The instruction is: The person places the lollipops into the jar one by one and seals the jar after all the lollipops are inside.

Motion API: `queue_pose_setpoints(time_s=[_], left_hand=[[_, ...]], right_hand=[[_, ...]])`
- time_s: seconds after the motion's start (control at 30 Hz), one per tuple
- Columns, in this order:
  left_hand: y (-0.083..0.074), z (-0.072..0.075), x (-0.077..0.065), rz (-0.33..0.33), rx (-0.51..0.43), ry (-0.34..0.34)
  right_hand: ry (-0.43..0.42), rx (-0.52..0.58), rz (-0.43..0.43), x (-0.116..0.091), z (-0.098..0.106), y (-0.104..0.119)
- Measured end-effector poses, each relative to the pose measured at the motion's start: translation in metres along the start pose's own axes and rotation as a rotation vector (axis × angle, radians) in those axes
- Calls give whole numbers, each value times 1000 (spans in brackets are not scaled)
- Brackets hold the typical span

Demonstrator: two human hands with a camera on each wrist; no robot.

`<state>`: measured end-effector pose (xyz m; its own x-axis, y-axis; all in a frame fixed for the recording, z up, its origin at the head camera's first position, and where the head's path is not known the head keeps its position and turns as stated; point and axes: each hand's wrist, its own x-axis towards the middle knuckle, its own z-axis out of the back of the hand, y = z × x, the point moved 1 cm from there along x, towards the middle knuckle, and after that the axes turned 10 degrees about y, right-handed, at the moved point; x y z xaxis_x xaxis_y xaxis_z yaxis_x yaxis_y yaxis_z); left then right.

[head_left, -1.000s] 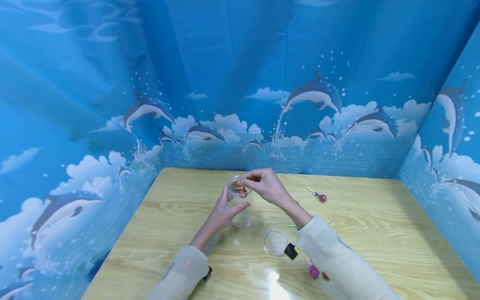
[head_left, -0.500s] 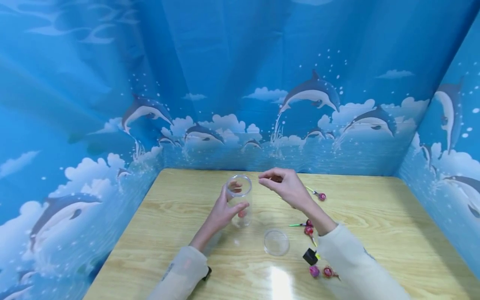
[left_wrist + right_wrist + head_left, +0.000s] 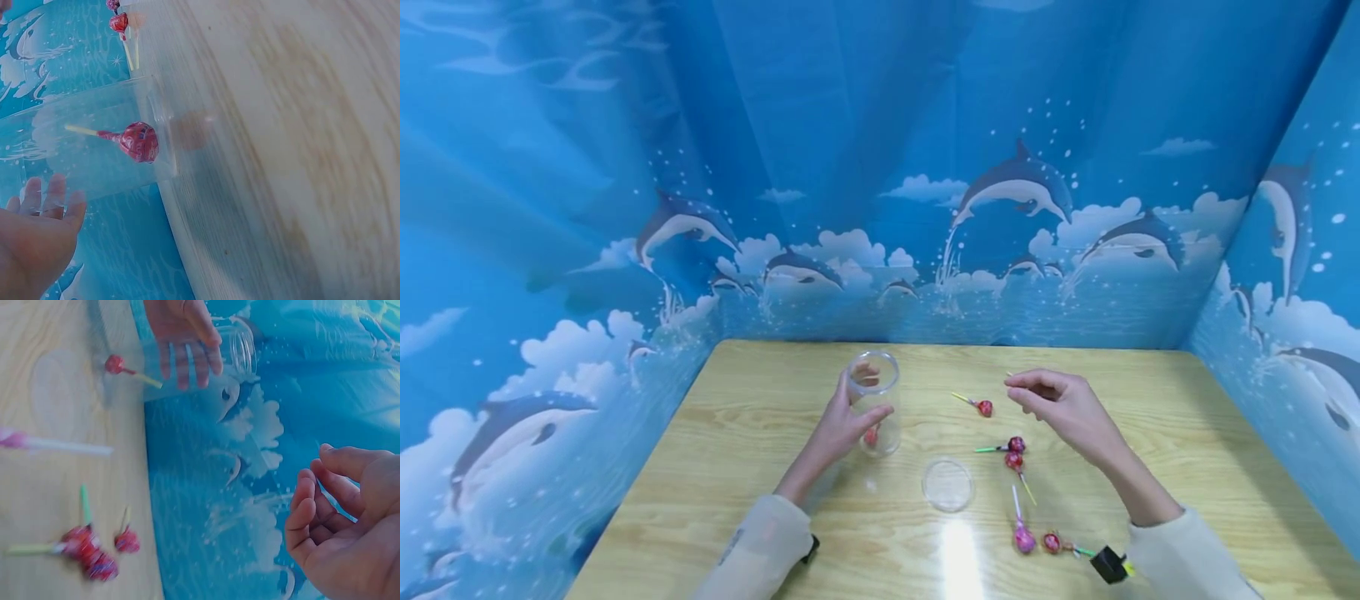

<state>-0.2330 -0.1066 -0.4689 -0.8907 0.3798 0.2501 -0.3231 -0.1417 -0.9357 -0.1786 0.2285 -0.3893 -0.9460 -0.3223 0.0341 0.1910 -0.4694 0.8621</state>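
My left hand (image 3: 842, 421) grips a tall clear plastic jar (image 3: 889, 408), its fingers behind the wall and the thumb in front. Inside, a red-wrapped lollipop (image 3: 139, 142) lies at the bottom with its yellow stick pointing toward the open mouth. Over the right part of the table, my right hand (image 3: 1071, 414) has loosely bent fingers with nothing between them, as the right wrist view (image 3: 347, 519) shows. A yellow stick tip shows beside its fingertips in the head view; the rest of that lollipop is hidden behind the hand.
A round clear lid (image 3: 947, 485) lies flat in front of the jar. To its right are several lollipops: a red one (image 3: 985, 407) farther back, a dark red one (image 3: 1017, 444) against another red one (image 3: 1015, 462), and a pink one (image 3: 1024, 537) near another red one (image 3: 1052, 542).
The right hand let go of a red lollipop at the jar's mouth, and it dropped to the bottom. That hand then moved right, away from the jar. The left hand keeps its grip.
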Motion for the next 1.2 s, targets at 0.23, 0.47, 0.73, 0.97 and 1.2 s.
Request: queue_pose_setpoints(time_s=[0.23,0.47,0.73,0.97,1.2], left_hand=[[0,0,0,21,20,2],[2,1,-2,10,16,-4],[4,3,-1,-20,26,16],[2,5,-1,-17,6,4],[1,1,-1,-12,-9,6]], right_hand=[[-38,35,-76,-34,12,-26],[-36,38,-178,-70,23,-52],[-40,32,-293,-104,27,-81],[41,140,-356,-111,17,-95],[136,125,-268,-119,12,-111]])
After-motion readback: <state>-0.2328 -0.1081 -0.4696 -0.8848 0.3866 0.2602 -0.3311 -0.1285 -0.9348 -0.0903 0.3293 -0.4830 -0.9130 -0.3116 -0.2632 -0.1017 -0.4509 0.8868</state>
